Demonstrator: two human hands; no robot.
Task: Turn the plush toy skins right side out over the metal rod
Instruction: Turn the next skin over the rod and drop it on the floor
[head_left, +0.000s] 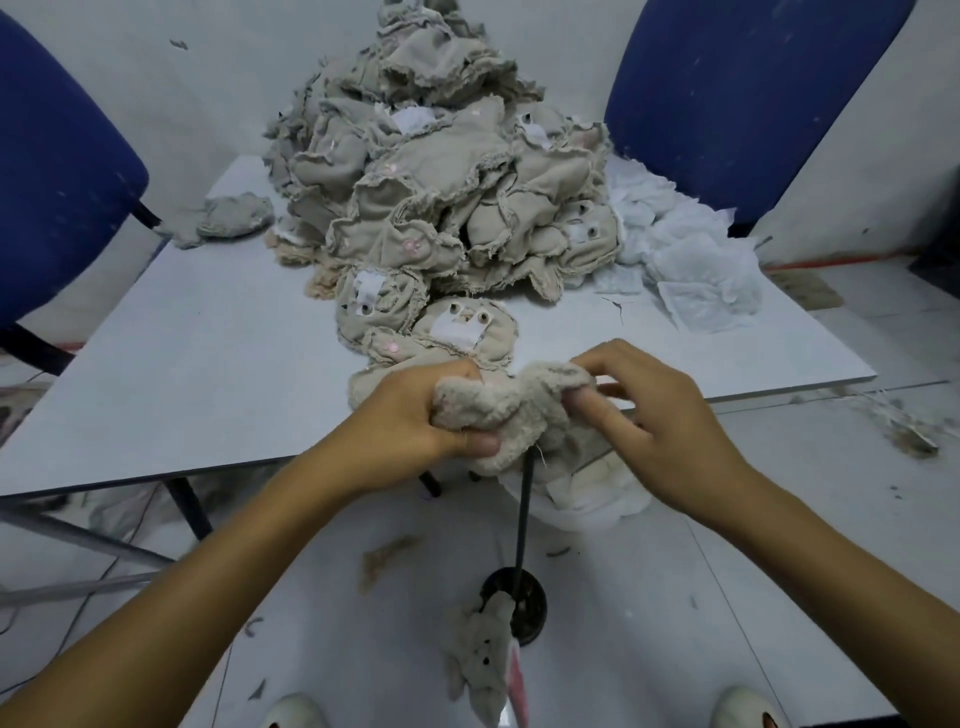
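Observation:
A fuzzy beige plush skin (511, 410) sits over the top of a thin black metal rod (522, 525), which rises from a round black base (530, 605) on the floor. My left hand (421, 415) grips the skin's left side with curled fingers. My right hand (654, 415) pinches its right edge. A big heap of inside-out beige skins (441, 171) covers the back of the white table (208, 353). A finished furry toy (480, 657) lies on the floor by the base.
White fabric pieces (691, 260) lie at the table's right. Blue chairs stand at the far left (47, 171) and back right (737, 98). A single grey skin (234, 215) lies apart on the left. My shoes (748, 709) show at the bottom edge.

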